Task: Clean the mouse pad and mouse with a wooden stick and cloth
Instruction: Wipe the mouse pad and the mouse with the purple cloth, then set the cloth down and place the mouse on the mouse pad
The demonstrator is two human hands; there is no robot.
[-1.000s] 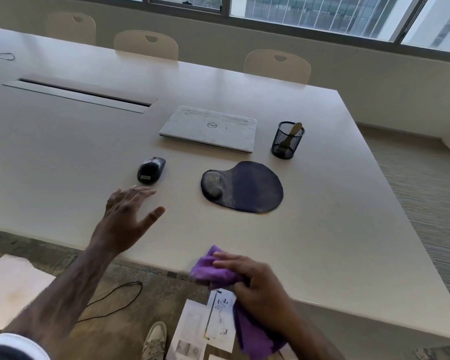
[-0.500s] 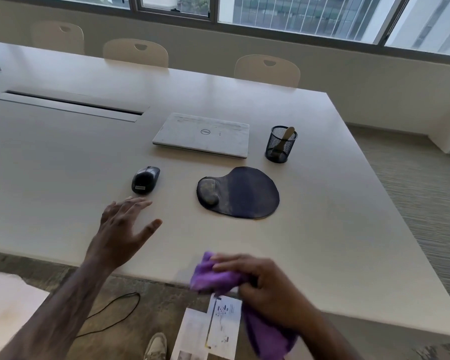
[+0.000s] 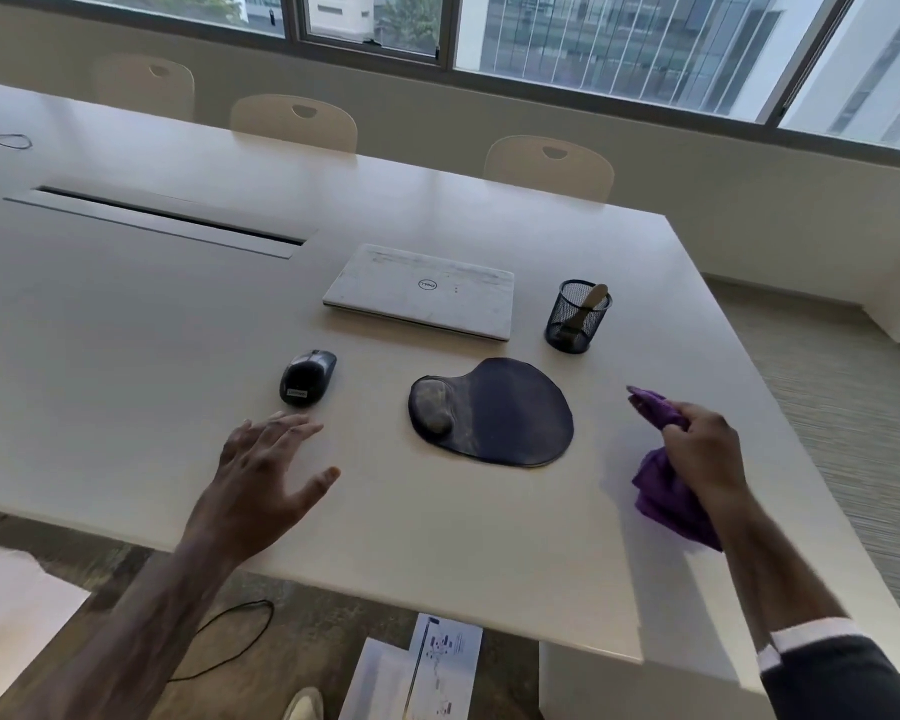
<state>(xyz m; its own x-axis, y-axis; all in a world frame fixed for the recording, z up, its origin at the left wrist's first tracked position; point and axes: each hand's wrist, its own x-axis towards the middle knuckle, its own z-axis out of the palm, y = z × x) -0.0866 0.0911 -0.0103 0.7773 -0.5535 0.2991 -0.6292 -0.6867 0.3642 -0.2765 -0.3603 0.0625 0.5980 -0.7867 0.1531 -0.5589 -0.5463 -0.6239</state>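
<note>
Right hand (image 3: 707, 454) swung right of mouse pad (image 3: 494, 413), gripping purple cloth (image 3: 666, 504), left hand (image 3: 261, 475) spread

The mesh cup (image 3: 585, 332) veiled the lower end of the wooden stick (image 3: 596, 296); the right hand (image 3: 705, 454) covered the middle of the cloth (image 3: 668, 504), apparently bunched.

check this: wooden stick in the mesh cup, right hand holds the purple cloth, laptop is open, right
One slip: the laptop is closed, lid down, in the head view. The wooden stick is in the mesh cup and the right hand holds the purple cloth.
</note>
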